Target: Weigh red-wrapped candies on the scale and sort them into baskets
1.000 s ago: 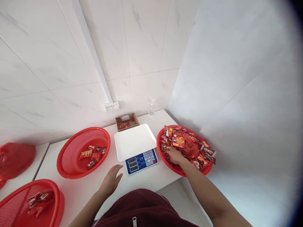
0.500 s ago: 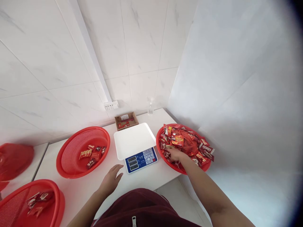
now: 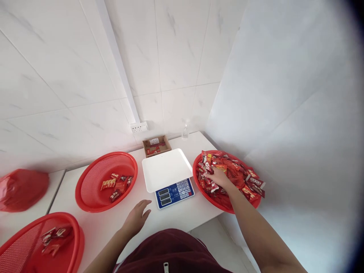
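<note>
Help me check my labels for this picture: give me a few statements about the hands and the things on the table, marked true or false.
1. The right hand is among the packets in the right basket. True.
2. The left hand is inside a basket. False: the left hand is beside the scale.
3. A clear bottle stands near the tiled wall. True.
4. The basket just left of the scale holds more packets than the right basket. False: the right basket holds far more.
5. The scale's pan is blue. False: the pan is white; the panel with the keys is blue.
</note>
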The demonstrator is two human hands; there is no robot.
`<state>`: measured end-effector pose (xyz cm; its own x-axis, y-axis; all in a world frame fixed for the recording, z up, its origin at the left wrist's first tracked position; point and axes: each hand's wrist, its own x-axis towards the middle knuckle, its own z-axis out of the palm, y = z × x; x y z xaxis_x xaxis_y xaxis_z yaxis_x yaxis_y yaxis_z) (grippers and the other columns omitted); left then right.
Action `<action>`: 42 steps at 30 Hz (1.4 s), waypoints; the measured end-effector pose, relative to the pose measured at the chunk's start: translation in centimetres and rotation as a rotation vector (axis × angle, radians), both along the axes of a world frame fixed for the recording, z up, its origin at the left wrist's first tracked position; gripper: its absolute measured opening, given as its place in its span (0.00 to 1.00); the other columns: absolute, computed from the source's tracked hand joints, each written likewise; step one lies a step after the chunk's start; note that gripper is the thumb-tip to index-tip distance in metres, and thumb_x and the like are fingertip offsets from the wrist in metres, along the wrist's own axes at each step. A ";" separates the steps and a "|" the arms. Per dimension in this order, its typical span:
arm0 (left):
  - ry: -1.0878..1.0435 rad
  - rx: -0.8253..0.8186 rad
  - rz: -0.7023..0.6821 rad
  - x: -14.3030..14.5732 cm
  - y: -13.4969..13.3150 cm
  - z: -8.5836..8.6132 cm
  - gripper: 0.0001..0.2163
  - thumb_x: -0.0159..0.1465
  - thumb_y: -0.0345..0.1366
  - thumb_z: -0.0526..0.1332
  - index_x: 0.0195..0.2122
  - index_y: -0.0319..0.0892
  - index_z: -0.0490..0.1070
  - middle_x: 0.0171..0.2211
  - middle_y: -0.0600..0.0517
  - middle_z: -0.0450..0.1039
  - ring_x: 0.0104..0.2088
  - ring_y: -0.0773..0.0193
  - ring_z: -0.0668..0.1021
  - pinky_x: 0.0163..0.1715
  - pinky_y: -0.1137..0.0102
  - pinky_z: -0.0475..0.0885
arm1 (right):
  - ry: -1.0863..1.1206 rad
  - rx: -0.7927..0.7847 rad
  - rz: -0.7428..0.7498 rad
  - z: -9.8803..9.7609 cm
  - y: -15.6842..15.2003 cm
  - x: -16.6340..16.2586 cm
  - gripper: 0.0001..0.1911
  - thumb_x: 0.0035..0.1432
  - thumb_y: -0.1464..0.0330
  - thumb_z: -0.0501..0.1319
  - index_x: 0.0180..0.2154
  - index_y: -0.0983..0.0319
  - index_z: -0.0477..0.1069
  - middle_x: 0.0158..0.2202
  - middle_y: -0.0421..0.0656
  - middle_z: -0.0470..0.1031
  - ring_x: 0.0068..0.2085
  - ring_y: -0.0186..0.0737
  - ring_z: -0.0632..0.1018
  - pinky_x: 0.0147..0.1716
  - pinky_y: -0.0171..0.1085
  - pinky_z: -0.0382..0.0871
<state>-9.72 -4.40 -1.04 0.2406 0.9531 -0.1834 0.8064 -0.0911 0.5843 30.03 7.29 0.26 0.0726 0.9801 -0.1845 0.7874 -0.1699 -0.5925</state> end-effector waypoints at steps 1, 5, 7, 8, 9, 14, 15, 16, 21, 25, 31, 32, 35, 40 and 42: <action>0.004 -0.009 -0.001 0.1 0.0 0.1 0.16 0.61 0.35 0.52 0.49 0.45 0.67 0.50 0.49 0.71 0.50 0.60 0.73 0.52 0.61 0.67 | 0.020 0.018 0.025 0.4 0.4 -1.3 0.16 0.49 0.63 0.61 0.41 0.62 0.71 0.41 0.47 0.76 0.43 0.46 0.75 0.42 0.37 0.64; 0.012 -0.017 -0.013 0.4 0.0 0.9 0.16 0.60 0.34 0.53 0.49 0.45 0.68 0.50 0.49 0.71 0.51 0.60 0.72 0.53 0.61 0.66 | 0.097 0.005 0.162 0.9 3.0 -8.0 0.12 0.45 0.64 0.63 0.35 0.61 0.72 0.36 0.44 0.77 0.39 0.43 0.76 0.38 0.35 0.64; 0.007 -0.013 -0.015 0.3 0.0 1.2 0.16 0.60 0.34 0.53 0.49 0.45 0.68 0.50 0.48 0.71 0.51 0.60 0.72 0.52 0.62 0.67 | 0.169 -0.022 0.176 0.4 4.2 -11.1 0.14 0.42 0.64 0.66 0.35 0.61 0.72 0.35 0.43 0.77 0.39 0.41 0.76 0.37 0.34 0.64; 0.003 -0.012 -0.012 0.1 0.0 1.4 0.16 0.60 0.33 0.53 0.49 0.45 0.68 0.50 0.49 0.71 0.51 0.60 0.72 0.52 0.62 0.67 | 0.192 -0.032 0.177 0.0 4.7 -12.3 0.15 0.41 0.64 0.67 0.35 0.60 0.72 0.36 0.42 0.77 0.38 0.40 0.76 0.36 0.33 0.65; -0.003 -0.009 -0.006 -0.2 -0.1 1.4 0.16 0.60 0.33 0.53 0.49 0.45 0.68 0.50 0.49 0.71 0.50 0.60 0.72 0.52 0.62 0.67 | 0.210 -0.038 0.170 -0.4 5.2 -13.2 0.16 0.40 0.64 0.67 0.35 0.61 0.72 0.36 0.42 0.76 0.38 0.40 0.76 0.36 0.33 0.65; -0.025 -0.018 0.063 -2.0 -1.3 0.6 0.16 0.60 0.34 0.53 0.49 0.46 0.67 0.49 0.49 0.71 0.50 0.60 0.73 0.52 0.61 0.67 | 0.266 -0.047 0.097 -1.6 6.2 -14.7 0.13 0.51 0.62 0.59 0.36 0.63 0.71 0.34 0.45 0.76 0.33 0.39 0.76 0.32 0.35 0.68; -0.027 -0.026 0.074 -2.4 -1.5 0.3 0.16 0.60 0.34 0.53 0.49 0.46 0.68 0.49 0.49 0.71 0.50 0.60 0.73 0.52 0.61 0.66 | 0.286 -0.037 0.089 -1.7 6.3 -14.8 0.14 0.53 0.61 0.57 0.39 0.63 0.71 0.36 0.45 0.76 0.33 0.38 0.77 0.32 0.35 0.69; -0.029 -0.032 0.080 -2.7 -1.7 0.1 0.16 0.60 0.34 0.53 0.49 0.46 0.68 0.49 0.49 0.71 0.50 0.60 0.73 0.52 0.62 0.66 | 0.306 -0.024 0.084 -1.7 6.4 -14.8 0.16 0.55 0.61 0.55 0.41 0.63 0.70 0.38 0.45 0.76 0.35 0.38 0.77 0.33 0.35 0.69; -0.038 -0.036 0.076 -3.0 -1.5 -0.4 0.16 0.60 0.34 0.53 0.49 0.46 0.68 0.49 0.50 0.71 0.50 0.60 0.73 0.53 0.61 0.66 | 0.327 0.007 0.064 -2.1 6.5 -14.6 0.19 0.54 0.64 0.55 0.48 0.61 0.68 0.49 0.44 0.72 0.48 0.39 0.73 0.46 0.37 0.66; -0.040 -0.040 0.053 -2.3 -0.6 -0.1 0.16 0.60 0.34 0.52 0.49 0.46 0.67 0.50 0.49 0.71 0.50 0.59 0.72 0.53 0.60 0.66 | 0.272 -0.021 0.011 -2.5 5.4 -12.5 0.20 0.56 0.65 0.53 0.50 0.62 0.67 0.52 0.47 0.70 0.51 0.40 0.72 0.50 0.38 0.63; -0.045 -0.068 0.008 -1.6 -0.1 -0.3 0.16 0.60 0.34 0.52 0.50 0.45 0.67 0.50 0.49 0.71 0.50 0.60 0.72 0.53 0.60 0.66 | 0.212 -0.074 -0.002 -2.7 2.2 -9.6 0.19 0.55 0.67 0.53 0.49 0.65 0.68 0.47 0.50 0.73 0.47 0.42 0.74 0.48 0.40 0.64; -0.046 -0.070 0.002 -1.5 0.0 -0.4 0.16 0.60 0.34 0.52 0.49 0.46 0.67 0.50 0.49 0.71 0.50 0.60 0.72 0.53 0.61 0.66 | 0.215 -0.089 0.016 -2.9 1.6 -9.9 0.19 0.55 0.67 0.54 0.48 0.64 0.69 0.45 0.49 0.74 0.45 0.42 0.75 0.47 0.40 0.65; -0.050 -0.073 -0.030 -1.2 0.3 -0.6 0.16 0.60 0.35 0.52 0.49 0.46 0.68 0.49 0.50 0.71 0.49 0.60 0.73 0.52 0.61 0.66 | 0.252 -0.125 0.088 -3.5 0.0 -12.3 0.17 0.53 0.66 0.58 0.46 0.60 0.71 0.41 0.44 0.76 0.41 0.40 0.76 0.42 0.37 0.68; -0.047 -0.036 -0.055 -0.8 1.1 -0.6 0.16 0.60 0.36 0.52 0.49 0.47 0.68 0.49 0.51 0.72 0.50 0.60 0.73 0.52 0.62 0.67 | 0.311 -0.064 0.202 -3.5 0.1 -14.7 0.17 0.52 0.64 0.59 0.46 0.57 0.71 0.44 0.41 0.75 0.42 0.39 0.76 0.42 0.35 0.68; -0.040 -0.025 -0.058 -0.9 1.3 -0.6 0.16 0.60 0.37 0.52 0.49 0.47 0.68 0.49 0.51 0.72 0.50 0.60 0.73 0.51 0.62 0.67 | 0.230 0.018 0.129 -2.8 0.7 -12.7 0.17 0.55 0.66 0.56 0.48 0.57 0.69 0.47 0.42 0.74 0.46 0.40 0.74 0.46 0.37 0.66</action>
